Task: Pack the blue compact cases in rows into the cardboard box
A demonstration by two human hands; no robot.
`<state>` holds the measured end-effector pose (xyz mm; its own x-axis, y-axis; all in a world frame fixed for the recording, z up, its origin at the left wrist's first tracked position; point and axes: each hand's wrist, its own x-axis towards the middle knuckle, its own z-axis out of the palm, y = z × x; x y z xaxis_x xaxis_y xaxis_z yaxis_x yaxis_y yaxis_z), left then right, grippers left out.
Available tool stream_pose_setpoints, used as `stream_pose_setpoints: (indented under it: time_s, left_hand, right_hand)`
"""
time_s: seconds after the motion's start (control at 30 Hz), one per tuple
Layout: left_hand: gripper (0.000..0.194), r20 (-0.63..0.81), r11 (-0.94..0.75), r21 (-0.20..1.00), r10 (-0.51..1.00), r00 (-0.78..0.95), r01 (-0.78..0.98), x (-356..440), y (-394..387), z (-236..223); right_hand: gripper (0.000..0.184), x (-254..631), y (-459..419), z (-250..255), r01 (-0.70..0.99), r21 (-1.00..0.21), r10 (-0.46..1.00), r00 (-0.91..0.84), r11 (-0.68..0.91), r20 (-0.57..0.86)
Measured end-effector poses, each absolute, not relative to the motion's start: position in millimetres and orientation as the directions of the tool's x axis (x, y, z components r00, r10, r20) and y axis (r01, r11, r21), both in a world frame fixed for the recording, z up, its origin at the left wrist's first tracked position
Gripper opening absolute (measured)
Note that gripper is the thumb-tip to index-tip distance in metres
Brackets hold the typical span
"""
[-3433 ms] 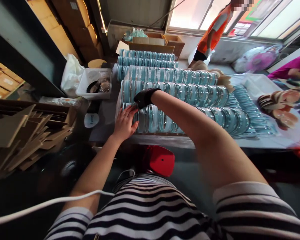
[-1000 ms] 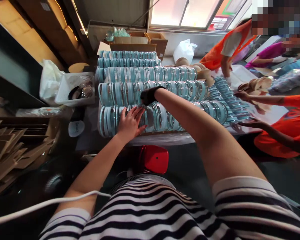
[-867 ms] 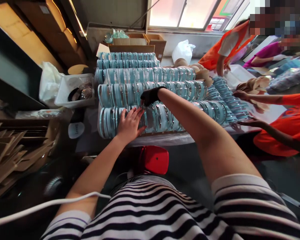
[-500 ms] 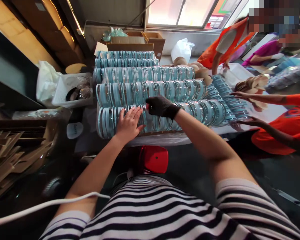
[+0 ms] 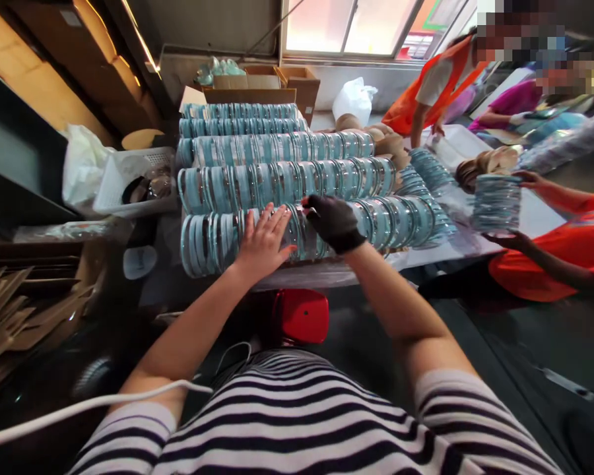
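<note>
Desk [image 5: 327, 274]: a pale work desk running from 9 to 3 o'clock, loaded with rows of round teal-and-clear plastic lidded containers standing on edge; its near lip sits just under the front row.
Rows behind [image 5: 277, 181]: four more lines of the same containers toward 12 o'clock, packed side against side.
Front row [image 5: 202, 237]: the nearest line of teal-and-clear discs, on edge, close to the desk lip. Being round and on edge, I judge that they could roll or fan over if side pressure is released unevenly.
Co-worker's stack [image 5: 495, 201]: at 3 o'clock another person in an orange top holds a short stack of the same containers between two hands, apart from the front row.
Left hand [image 5: 263, 241]: bare, fingers spread flat, pressing on the front row at its middle; it grips nothing.
Right hand [image 5: 332, 221]: in a black knit glove, fingers curled over the row just right of the left hand; whether it pinches a single disc I cannot tell.
Risk: the two hands are close together with a few discs between them; a push toward 6 o'clock could likely tip discs off the lip onto the red plastic stool [image 5: 299, 315] below.
</note>
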<state>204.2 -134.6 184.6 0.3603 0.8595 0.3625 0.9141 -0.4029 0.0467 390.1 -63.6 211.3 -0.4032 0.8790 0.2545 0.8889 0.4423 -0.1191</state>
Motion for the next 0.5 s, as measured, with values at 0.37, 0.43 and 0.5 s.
stream_pose_setpoints:
  time_s: [0.37,0.43,0.5]
  left_hand:
    - [0.064,0.334,-0.438,0.032,0.852,0.403,0.898,213,-122,178]
    - [0.065,0.341,-0.44,0.048,0.851,0.399,0.897,214,-122,176]
    - [0.068,0.343,-0.441,0.064,0.852,0.395,0.895,215,-122,175]
  right_hand:
    - [0.028,365,-2,271,0.738,0.037,0.734,-0.662,0.674,-0.153]
    - [0.027,388,-37,255,0.753,-0.036,0.752,-0.658,0.657,-0.041]
    - [0.026,409,-75,223,0.775,-0.103,0.779,-0.627,0.624,-0.005]
